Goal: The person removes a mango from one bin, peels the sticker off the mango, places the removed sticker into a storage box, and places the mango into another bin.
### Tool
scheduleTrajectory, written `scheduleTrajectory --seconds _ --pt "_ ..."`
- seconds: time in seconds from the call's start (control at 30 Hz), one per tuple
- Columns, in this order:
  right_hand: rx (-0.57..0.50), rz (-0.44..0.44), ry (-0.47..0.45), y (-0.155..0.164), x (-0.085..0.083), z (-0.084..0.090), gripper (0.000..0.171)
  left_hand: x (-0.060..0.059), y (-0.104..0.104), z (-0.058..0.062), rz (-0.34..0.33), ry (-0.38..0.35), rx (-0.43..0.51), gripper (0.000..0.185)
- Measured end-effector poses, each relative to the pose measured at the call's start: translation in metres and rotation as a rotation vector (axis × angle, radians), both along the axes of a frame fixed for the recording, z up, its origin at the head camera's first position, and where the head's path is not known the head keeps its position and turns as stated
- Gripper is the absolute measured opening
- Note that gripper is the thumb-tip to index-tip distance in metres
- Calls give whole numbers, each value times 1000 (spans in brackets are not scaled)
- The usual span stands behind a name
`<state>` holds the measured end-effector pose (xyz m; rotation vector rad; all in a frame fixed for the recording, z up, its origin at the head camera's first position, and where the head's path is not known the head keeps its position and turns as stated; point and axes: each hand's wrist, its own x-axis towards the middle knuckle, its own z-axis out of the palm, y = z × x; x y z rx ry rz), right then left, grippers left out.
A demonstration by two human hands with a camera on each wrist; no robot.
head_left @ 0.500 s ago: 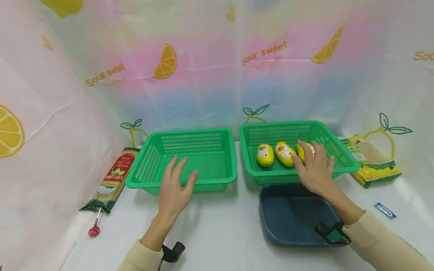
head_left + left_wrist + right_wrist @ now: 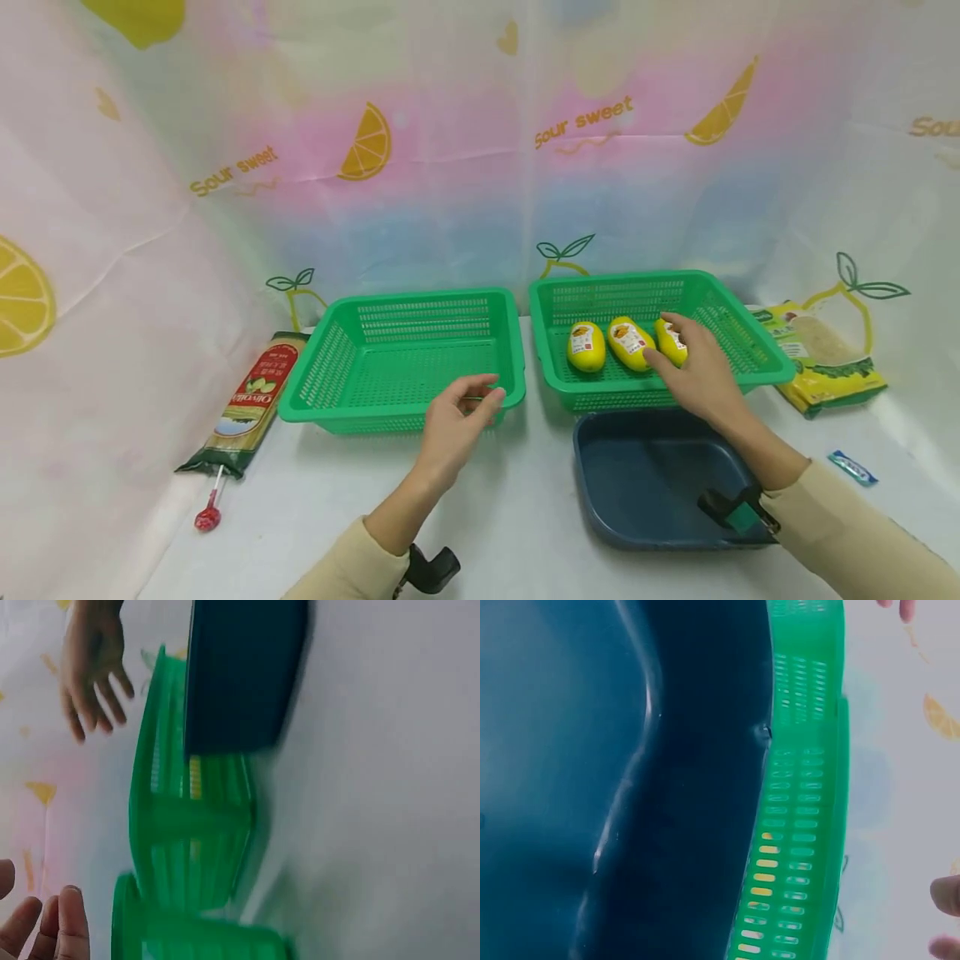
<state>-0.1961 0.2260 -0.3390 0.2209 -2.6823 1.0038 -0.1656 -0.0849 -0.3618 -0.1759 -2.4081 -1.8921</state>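
Three yellow, oval, mango-like fruits with white labels lie in a row in the right green basket [image 2: 757, 337]: a left one [image 2: 586, 347], a middle one [image 2: 630, 342] and a right one [image 2: 670, 343]. My right hand [image 2: 699, 367] hovers over this basket beside the right fruit, partly covering it, with fingers loosely bent and nothing held. In the left wrist view that hand [image 2: 94, 671] hangs above the basket rim, fingers spread. My left hand [image 2: 457, 429] is in front of the left green basket [image 2: 420, 367] near its front right corner, fingers bent, holding nothing visible.
A dark blue basin [image 2: 660, 483] stands before the right basket, under my right forearm. To the left lie a red-and-green packet [image 2: 255, 392] and a red lollipop [image 2: 207, 518]. A yellow-green bag [image 2: 832, 358] and a small blue wrapped item [image 2: 852, 468] lie on the right.
My left hand has moved right and toward me, from over the left basket's front to its front right corner, its fingers now more bent. The right hand has shifted slightly right, its fingers closer together.
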Motion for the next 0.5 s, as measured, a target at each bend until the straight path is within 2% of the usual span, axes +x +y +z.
scheduleTrajectory --seconds 0.17,0.27,0.4,0.5 --pt "16 59 -65 0 -2 2 44 -3 31 0 -124 -72 -24 38" --pt "21 79 -75 0 -2 2 39 -1 47 -1 -175 -124 -71 53" --pt "38 75 -82 -2 -2 3 36 2 64 -6 -206 -164 -114 76" --pt "53 66 -92 -2 -3 3 36 0 74 -13 -184 -171 -110 83"
